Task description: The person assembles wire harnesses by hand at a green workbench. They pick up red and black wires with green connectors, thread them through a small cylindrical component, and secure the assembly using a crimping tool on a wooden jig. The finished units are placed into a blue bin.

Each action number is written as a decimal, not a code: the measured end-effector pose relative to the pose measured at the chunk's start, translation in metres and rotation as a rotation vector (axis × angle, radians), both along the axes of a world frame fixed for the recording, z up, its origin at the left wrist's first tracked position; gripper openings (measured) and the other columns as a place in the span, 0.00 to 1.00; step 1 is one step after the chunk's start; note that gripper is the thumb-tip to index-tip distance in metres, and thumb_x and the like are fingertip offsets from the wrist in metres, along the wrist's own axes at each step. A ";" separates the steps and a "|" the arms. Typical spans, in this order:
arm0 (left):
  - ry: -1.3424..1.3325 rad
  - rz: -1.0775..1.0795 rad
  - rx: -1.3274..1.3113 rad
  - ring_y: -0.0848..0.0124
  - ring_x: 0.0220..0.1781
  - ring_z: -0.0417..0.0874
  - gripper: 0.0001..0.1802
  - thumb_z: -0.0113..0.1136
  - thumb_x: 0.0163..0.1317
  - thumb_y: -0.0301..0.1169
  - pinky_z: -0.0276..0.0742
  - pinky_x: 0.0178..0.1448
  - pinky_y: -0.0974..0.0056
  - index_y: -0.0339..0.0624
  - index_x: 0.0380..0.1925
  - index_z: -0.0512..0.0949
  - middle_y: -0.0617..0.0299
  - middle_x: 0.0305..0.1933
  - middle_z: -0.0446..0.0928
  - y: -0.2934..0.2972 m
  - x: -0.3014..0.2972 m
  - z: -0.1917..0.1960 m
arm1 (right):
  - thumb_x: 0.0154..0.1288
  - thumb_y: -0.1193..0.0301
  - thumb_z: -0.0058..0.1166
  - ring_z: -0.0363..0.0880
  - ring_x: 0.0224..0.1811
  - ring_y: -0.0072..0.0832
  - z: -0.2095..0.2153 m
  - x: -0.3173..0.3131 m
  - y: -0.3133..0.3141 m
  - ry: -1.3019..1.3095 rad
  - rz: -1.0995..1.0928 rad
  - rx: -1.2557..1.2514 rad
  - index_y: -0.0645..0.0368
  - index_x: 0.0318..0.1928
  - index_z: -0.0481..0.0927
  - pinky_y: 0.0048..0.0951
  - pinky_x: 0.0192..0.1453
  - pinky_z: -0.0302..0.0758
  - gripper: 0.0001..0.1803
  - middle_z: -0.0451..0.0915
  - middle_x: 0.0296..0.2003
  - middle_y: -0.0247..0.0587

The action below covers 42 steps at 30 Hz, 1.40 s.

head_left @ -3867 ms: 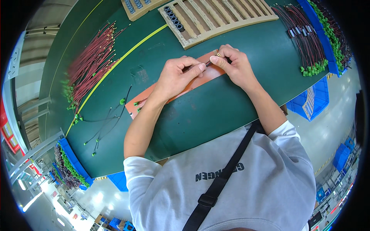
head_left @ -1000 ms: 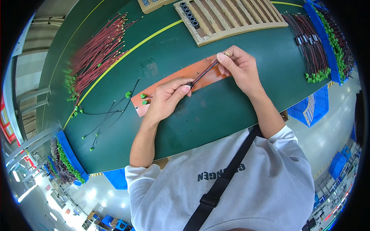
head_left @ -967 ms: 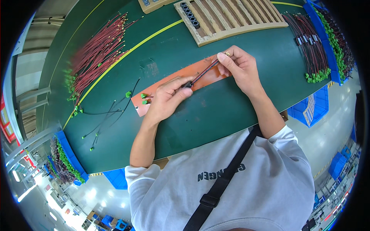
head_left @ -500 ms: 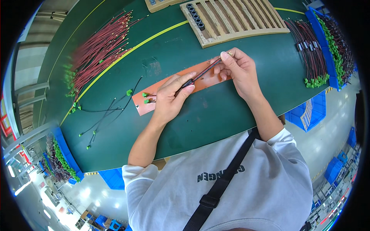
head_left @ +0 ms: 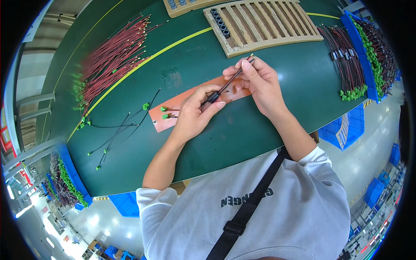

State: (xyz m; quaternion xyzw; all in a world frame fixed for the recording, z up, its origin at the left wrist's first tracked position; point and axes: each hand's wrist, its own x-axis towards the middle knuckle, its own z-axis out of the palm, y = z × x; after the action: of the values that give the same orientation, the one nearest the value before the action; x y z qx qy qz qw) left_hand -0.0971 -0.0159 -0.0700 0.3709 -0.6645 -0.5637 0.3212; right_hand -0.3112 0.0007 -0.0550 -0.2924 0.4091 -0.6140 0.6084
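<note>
Smooth, glossy orange board (head_left: 159,124); matt black sleeve (head_left: 213,96).

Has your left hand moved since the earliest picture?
Yes. Judged against the slotted tray, the left hand is now farther from it, shifted toward the person's body and somewhat left.

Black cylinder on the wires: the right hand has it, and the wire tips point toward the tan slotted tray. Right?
Wrong hand: the head view shows the black cylinder in the left hand, not the right hand. The wire tips do point toward the tan slotted tray.
</note>
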 end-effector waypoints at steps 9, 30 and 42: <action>-0.195 -0.018 -0.038 0.65 0.48 0.86 0.20 0.54 0.78 0.34 0.80 0.56 0.57 0.35 0.63 0.77 0.53 0.48 0.85 -0.007 0.005 0.014 | 0.82 0.62 0.51 0.89 0.42 0.29 0.008 -0.001 0.005 -0.060 0.072 -0.021 0.63 0.45 0.82 0.24 0.32 0.80 0.16 0.84 0.35 0.39; -0.077 -0.097 0.076 0.73 0.45 0.85 0.17 0.62 0.74 0.31 0.79 0.52 0.66 0.35 0.59 0.80 0.57 0.45 0.85 -0.006 0.012 0.000 | 0.78 0.60 0.58 0.85 0.37 0.20 -0.005 -0.010 -0.013 0.216 -0.019 -0.003 0.65 0.47 0.87 0.21 0.35 0.78 0.18 0.89 0.38 0.41; -0.126 -0.074 0.064 0.73 0.41 0.81 0.16 0.61 0.75 0.31 0.78 0.49 0.68 0.33 0.57 0.80 0.59 0.42 0.83 -0.010 0.011 0.007 | 0.78 0.61 0.58 0.89 0.42 0.24 0.001 -0.011 -0.009 0.124 -0.077 0.036 0.64 0.44 0.88 0.19 0.29 0.73 0.17 0.89 0.39 0.43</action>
State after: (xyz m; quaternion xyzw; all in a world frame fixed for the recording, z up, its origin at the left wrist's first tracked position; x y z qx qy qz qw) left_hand -0.0862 -0.0259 -0.0627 0.3908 -0.6784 -0.5716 0.2458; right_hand -0.3225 -0.0080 -0.0539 -0.3030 0.4677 -0.6102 0.5631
